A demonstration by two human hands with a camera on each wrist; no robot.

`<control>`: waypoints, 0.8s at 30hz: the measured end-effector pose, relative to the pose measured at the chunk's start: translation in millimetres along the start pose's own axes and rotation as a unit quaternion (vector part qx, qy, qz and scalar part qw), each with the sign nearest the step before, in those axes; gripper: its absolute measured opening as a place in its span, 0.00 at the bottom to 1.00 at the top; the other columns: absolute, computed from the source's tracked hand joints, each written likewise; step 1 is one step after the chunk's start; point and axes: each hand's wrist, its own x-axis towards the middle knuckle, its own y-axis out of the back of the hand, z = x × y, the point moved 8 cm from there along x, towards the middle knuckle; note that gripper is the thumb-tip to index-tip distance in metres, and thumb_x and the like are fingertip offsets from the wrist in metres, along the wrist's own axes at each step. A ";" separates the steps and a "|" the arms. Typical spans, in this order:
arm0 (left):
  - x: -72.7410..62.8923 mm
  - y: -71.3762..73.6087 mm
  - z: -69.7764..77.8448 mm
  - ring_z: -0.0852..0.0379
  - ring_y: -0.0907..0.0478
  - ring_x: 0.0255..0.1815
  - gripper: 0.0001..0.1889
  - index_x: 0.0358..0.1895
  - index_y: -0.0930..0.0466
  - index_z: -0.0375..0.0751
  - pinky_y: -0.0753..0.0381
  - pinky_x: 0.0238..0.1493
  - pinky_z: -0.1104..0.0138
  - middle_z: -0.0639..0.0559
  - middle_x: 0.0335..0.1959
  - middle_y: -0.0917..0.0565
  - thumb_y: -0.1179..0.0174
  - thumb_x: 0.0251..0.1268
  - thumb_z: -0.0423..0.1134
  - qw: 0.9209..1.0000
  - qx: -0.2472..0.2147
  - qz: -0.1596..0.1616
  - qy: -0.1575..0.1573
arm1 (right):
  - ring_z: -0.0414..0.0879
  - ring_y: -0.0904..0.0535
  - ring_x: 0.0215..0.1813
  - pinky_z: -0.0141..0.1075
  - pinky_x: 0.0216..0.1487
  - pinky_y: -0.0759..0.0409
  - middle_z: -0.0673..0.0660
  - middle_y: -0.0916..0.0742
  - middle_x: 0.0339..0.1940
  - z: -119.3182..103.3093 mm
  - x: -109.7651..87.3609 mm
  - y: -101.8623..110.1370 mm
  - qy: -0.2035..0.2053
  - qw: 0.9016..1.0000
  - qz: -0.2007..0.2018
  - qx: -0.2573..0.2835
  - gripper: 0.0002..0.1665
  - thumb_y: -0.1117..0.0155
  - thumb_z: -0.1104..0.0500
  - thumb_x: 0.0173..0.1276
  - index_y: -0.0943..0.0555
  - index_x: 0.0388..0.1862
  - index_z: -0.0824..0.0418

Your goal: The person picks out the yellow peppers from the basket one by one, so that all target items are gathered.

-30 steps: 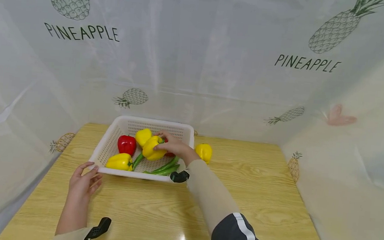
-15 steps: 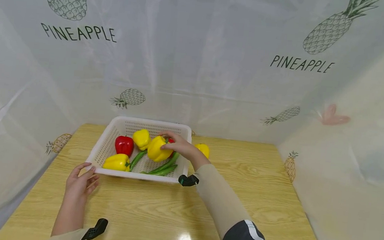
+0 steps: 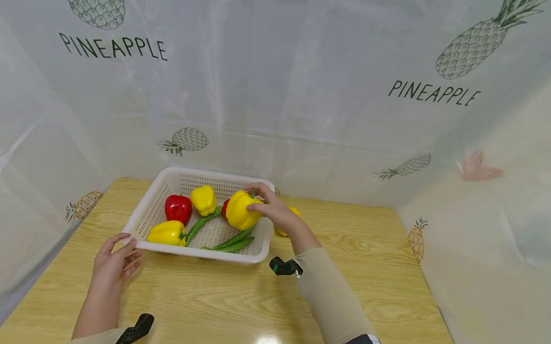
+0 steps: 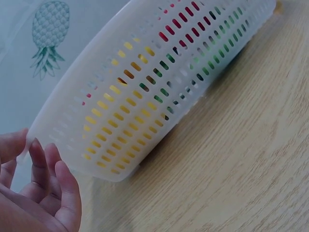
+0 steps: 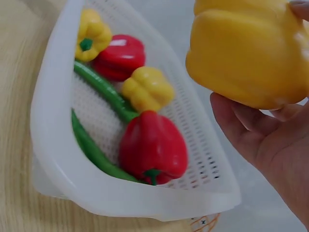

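My right hand (image 3: 272, 207) grips a yellow bell pepper (image 3: 241, 210) above the right side of a white plastic basket (image 3: 261, 247). In the right wrist view the held bell pepper (image 5: 246, 53) is raised over the rim, fingers and thumb around it. My left hand (image 3: 114, 259) pinches the basket's front left corner between thumb and fingers, as the left wrist view of the hand (image 4: 43, 188) shows. Inside the basket lie red bell peppers (image 5: 153, 147), yellow bell peppers (image 5: 147, 88) and several long green chili peppers (image 5: 104, 89).
Another yellow bell pepper (image 3: 281, 231) stands on the wooden table (image 3: 355, 272) just right of the basket, partly hidden by my right hand. A pineapple-printed plastic sheet (image 3: 272, 95) hangs behind the table and along its sides.
My right hand has lifted the yellow bell pepper and carried it rightward across the basket, uncovering more of the green chili peppers. My left hand keeps its hold on the corner.
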 end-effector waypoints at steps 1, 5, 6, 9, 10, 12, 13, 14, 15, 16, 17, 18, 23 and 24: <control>0.3 -0.1 0.1 0.63 0.19 0.29 0.17 0.57 0.30 0.57 0.16 0.35 0.69 0.60 0.30 0.22 0.39 0.69 0.41 1.000 -0.002 0.000 0.000 | 0.54 0.37 0.68 0.52 0.61 0.28 0.55 0.29 0.66 -2.4 -1.8 2.1 0.006 1.000 0.003 0.004 0.28 0.40 0.57 0.69 0.34 0.67 0.55; 0.8 -0.1 0.2 0.62 0.19 0.29 0.16 0.56 0.30 0.57 0.17 0.34 0.69 0.60 0.31 0.22 0.39 0.68 0.41 1.000 -0.005 -0.002 -0.002 | 0.56 0.38 0.70 0.54 0.61 0.28 0.56 0.30 0.68 -7.6 -8.0 9.0 0.022 1.000 0.012 0.010 0.29 0.41 0.58 0.69 0.35 0.68 0.57; 1.0 0.1 0.0 0.62 0.19 0.29 0.16 0.56 0.30 0.57 0.17 0.34 0.69 0.60 0.31 0.22 0.39 0.69 0.41 1.000 -0.006 -0.002 -0.002 | 0.55 0.40 0.71 0.54 0.62 0.29 0.56 0.30 0.68 -7.6 -9.6 10.1 0.021 1.000 0.014 0.012 0.30 0.41 0.58 0.69 0.35 0.68 0.57; 0.9 -0.1 -0.1 0.62 0.19 0.28 0.16 0.56 0.30 0.57 0.17 0.34 0.69 0.60 0.31 0.22 0.39 0.68 0.40 1.000 -0.012 -0.005 -0.003 | 0.55 0.37 0.70 0.52 0.61 0.28 0.56 0.31 0.69 -6.0 -15.2 12.5 0.017 0.999 0.018 0.019 0.30 0.41 0.57 0.69 0.35 0.69 0.56; 1.0 -0.2 -0.3 0.62 0.19 0.28 0.16 0.56 0.30 0.57 0.17 0.34 0.69 0.59 0.31 0.22 0.39 0.68 0.40 1.000 -0.015 -0.005 -0.002 | 0.55 0.35 0.68 0.51 0.60 0.28 0.57 0.31 0.69 -5.2 -17.3 13.0 0.017 0.999 0.019 0.030 0.30 0.41 0.58 0.70 0.36 0.69 0.56; 0.8 -0.4 -0.2 0.62 0.19 0.28 0.16 0.56 0.30 0.57 0.17 0.34 0.69 0.59 0.31 0.22 0.39 0.69 0.40 1.000 -0.017 -0.006 -0.002 | 0.55 0.31 0.63 0.47 0.58 0.26 0.59 0.31 0.70 -3.3 -21.6 14.0 0.017 0.998 0.024 0.062 0.29 0.43 0.60 0.70 0.36 0.68 0.58; 0.7 -0.6 -0.1 0.62 0.19 0.28 0.16 0.56 0.30 0.57 0.17 0.34 0.68 0.59 0.31 0.22 0.39 0.69 0.40 1.000 -0.018 -0.006 -0.002 | 0.55 0.29 0.60 0.44 0.57 0.25 0.60 0.32 0.70 -2.5 -24.0 14.5 0.019 0.996 0.027 0.079 0.29 0.44 0.61 0.71 0.37 0.69 0.59; 0.5 -0.6 -0.2 0.62 0.19 0.28 0.16 0.56 0.30 0.57 0.17 0.34 0.68 0.59 0.31 0.22 0.39 0.68 0.40 1.000 -0.019 -0.005 0.000 | 0.54 0.28 0.58 0.43 0.56 0.25 0.61 0.33 0.70 -2.1 -26.5 15.1 0.021 0.994 0.029 0.100 0.29 0.45 0.63 0.71 0.38 0.69 0.60; 0.1 -0.7 -0.1 0.62 0.19 0.28 0.16 0.56 0.30 0.57 0.16 0.34 0.68 0.59 0.31 0.22 0.39 0.69 0.40 1.000 -0.019 -0.005 0.000 | 0.54 0.28 0.57 0.41 0.56 0.25 0.63 0.34 0.70 -2.0 -29.0 15.7 0.025 0.992 0.032 0.121 0.29 0.46 0.64 0.70 0.39 0.69 0.62; 0.0 -0.6 -0.1 0.62 0.19 0.28 0.16 0.56 0.30 0.57 0.17 0.34 0.69 0.59 0.31 0.22 0.40 0.69 0.40 1.000 -0.016 -0.003 0.000 | 0.54 0.28 0.56 0.40 0.55 0.24 0.63 0.34 0.69 -1.8 -31.3 16.4 0.029 0.989 0.035 0.140 0.30 0.47 0.65 0.70 0.40 0.69 0.63; -0.3 -0.7 0.0 0.62 0.20 0.28 0.16 0.56 0.30 0.57 0.17 0.34 0.69 0.59 0.31 0.23 0.40 0.69 0.40 1.000 -0.015 -0.003 0.000 | 0.53 0.28 0.56 0.39 0.54 0.24 0.63 0.35 0.70 -1.3 -33.7 17.5 0.032 0.987 0.040 0.153 0.30 0.47 0.65 0.70 0.40 0.69 0.64; -0.6 -0.7 0.0 0.62 0.20 0.28 0.17 0.57 0.30 0.56 0.17 0.33 0.69 0.59 0.31 0.22 0.40 0.69 0.40 1.000 -0.014 -0.002 0.001 | 0.52 0.28 0.56 0.39 0.54 0.24 0.63 0.35 0.69 -0.8 -36.3 18.8 0.035 0.985 0.045 0.164 0.31 0.47 0.65 0.69 0.41 0.69 0.64; -1.3 -1.2 -0.8 0.63 0.20 0.27 0.16 0.57 0.30 0.56 0.17 0.32 0.69 0.60 0.30 0.23 0.40 0.69 0.39 1.000 -0.019 0.001 0.009 | 0.52 0.28 0.56 0.39 0.54 0.24 0.63 0.35 0.67 5.9 -48.3 27.1 0.041 0.976 0.073 0.200 0.30 0.47 0.66 0.68 0.40 0.68 0.64; -1.5 -1.2 -0.8 0.62 0.20 0.27 0.16 0.56 0.30 0.56 0.17 0.32 0.69 0.60 0.30 0.23 0.40 0.69 0.39 1.000 -0.021 0.002 0.010 | 0.53 0.28 0.56 0.40 0.54 0.24 0.63 0.34 0.67 7.2 -50.6 28.4 0.042 0.975 0.077 0.206 0.29 0.47 0.65 0.68 0.39 0.67 0.64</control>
